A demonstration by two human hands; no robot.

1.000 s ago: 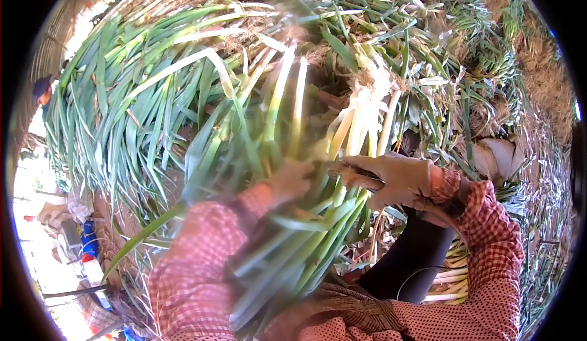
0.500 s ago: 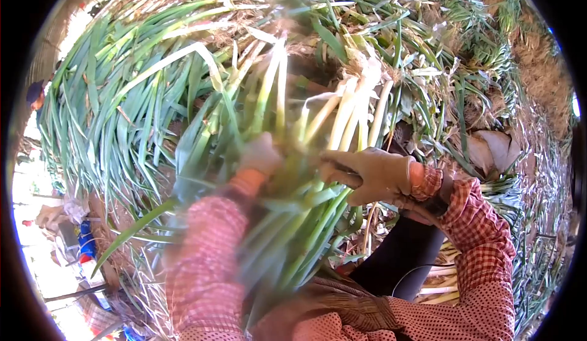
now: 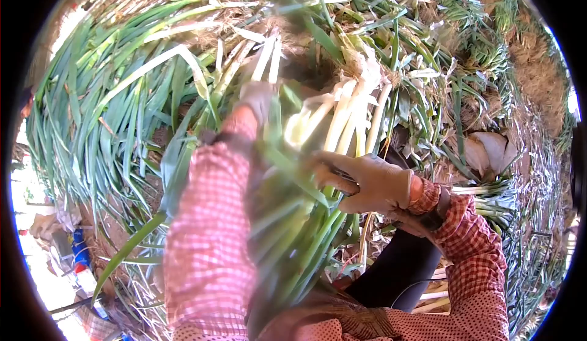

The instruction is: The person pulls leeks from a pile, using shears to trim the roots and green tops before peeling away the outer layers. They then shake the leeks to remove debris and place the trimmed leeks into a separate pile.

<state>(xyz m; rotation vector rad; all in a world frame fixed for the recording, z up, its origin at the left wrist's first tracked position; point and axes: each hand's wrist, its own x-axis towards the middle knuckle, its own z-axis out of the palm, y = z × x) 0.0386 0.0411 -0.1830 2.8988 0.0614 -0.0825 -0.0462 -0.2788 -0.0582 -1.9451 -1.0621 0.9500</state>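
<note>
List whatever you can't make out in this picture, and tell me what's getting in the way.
All in the head view:
- Left hand: blur hides whether it grips anything.
- Right hand: its fingertips blur against the leaves, so its hold is unclear.
- Lower leaf ends: blurred, unclear where they stop.
- Pale stalks at lower right: partly covered by the dark-clad leg.
- Blue item: too small beside the glare to identify.

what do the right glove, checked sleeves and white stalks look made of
Right glove: thin, matt, close-fitting; fabric or rubber, unclear. Checked sleeves: woven cloth, possibly cotton, matt, softly creased. White stalks: plant matter, smooth, slightly shiny, running into green leaves.
</note>
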